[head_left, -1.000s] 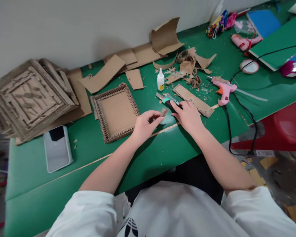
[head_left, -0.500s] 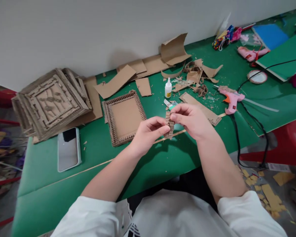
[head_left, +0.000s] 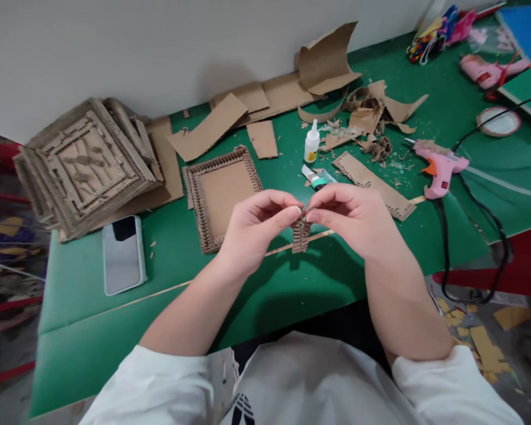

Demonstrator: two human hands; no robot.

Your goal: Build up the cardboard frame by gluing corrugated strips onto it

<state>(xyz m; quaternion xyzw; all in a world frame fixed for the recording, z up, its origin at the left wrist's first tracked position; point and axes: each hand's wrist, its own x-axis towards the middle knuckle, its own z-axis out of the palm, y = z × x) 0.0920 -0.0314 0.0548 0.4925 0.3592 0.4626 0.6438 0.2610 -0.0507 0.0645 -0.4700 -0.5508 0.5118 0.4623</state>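
Between both hands hangs a short corrugated cardboard strip (head_left: 300,237), its ridged edge showing and its lower part split into two lengths side by side. My left hand (head_left: 263,227) pinches its top end with thumb and forefinger. My right hand (head_left: 343,218) pinches the same top end from the other side. The fingertips nearly meet and hide the strip's upper end. Just behind the hands lies a utility knife (head_left: 317,177). To the left, a square cardboard frame (head_left: 193,206) with ridged borders lies flat on the green table (head_left: 168,330).
A white glue bottle (head_left: 312,143) stands behind the knife. Cardboard scraps (head_left: 367,112) and a notched strip (head_left: 374,186) lie beyond. A pink glue gun (head_left: 442,168) with a black cord rests at right. A phone (head_left: 124,260) and stacked cardboard frames (head_left: 88,171) occupy the left.
Both hands have moved their grip to the strip's top end, with the lower part now hanging free and showing two lengths. The view has shifted slightly.
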